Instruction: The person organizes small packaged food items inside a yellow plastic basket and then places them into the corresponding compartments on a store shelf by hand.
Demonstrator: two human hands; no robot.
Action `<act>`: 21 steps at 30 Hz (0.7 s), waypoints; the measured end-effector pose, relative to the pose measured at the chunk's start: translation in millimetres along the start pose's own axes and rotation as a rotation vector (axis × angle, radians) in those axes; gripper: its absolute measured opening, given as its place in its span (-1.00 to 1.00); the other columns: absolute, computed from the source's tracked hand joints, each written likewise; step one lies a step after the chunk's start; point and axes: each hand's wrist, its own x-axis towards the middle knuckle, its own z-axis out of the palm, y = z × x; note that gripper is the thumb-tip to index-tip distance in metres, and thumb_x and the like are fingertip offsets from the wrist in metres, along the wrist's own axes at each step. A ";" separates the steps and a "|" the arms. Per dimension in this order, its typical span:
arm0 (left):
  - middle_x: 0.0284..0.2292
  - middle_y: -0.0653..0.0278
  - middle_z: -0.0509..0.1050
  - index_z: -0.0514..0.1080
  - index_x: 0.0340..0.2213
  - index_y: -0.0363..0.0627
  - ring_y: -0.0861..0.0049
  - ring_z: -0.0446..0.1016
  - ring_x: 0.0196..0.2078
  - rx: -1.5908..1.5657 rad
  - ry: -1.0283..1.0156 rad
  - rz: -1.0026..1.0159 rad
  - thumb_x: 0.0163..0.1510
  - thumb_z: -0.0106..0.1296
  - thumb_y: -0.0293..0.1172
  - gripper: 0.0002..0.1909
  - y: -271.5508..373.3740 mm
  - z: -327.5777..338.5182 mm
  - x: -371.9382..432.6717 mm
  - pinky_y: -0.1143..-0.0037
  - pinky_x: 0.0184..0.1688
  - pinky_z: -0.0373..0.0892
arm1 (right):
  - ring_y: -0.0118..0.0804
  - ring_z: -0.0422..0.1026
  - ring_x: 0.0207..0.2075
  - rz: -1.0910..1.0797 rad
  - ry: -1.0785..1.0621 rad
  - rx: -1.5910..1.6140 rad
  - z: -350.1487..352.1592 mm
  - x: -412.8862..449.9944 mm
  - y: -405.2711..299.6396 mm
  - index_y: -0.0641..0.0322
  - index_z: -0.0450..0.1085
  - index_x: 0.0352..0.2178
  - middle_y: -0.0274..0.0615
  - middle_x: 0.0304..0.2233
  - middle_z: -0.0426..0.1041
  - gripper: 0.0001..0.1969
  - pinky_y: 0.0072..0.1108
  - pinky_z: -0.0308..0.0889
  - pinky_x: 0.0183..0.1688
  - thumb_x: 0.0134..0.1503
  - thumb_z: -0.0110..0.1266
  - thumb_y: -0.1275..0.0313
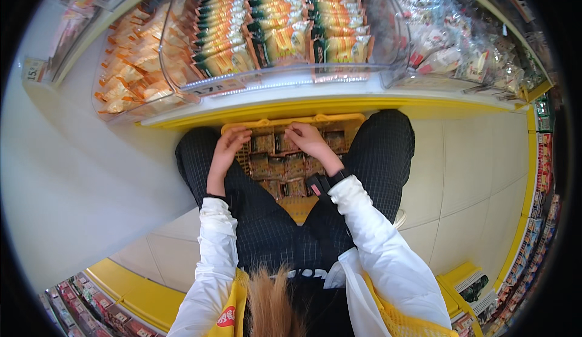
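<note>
A yellow plastic shopping basket [303, 204] stands between my knees, holding rows of small wrapped snack packets [294, 165]. Over its far left corner is my left hand [233, 145], fingers loosely bent and apart, with no item visible in it. My right hand [303, 137] is above the packets near the far rim, fingers curled in; whether it grips a packet cannot be made out. Beyond the basket, a clear plastic shelf bin [291, 71] holds several stacked columns of green and orange wrapped snacks [285, 43].
Left of that bin lie orange-edged packets [129, 80]; at right are clear-wrapped packets [448, 48]. The shelf's yellow edge [291, 106] runs just beyond the basket. A white panel [86, 168] rises at left. Stocked shelves [527, 241] line the aisle's right side.
</note>
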 end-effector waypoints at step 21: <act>-0.44 0.19 0.46 0.38 -0.37 -0.30 0.55 0.46 -0.38 0.351 0.169 0.742 -0.13 -0.04 -0.66 -0.81 233.3 96.2 42.0 0.61 -0.32 0.37 | -0.22 0.38 -0.59 -0.703 0.605 -0.568 -79.6 -54.2 -260.7 0.32 0.32 -0.54 -0.09 -0.65 0.36 -0.93 -0.56 0.25 -0.52 -0.16 0.02 0.58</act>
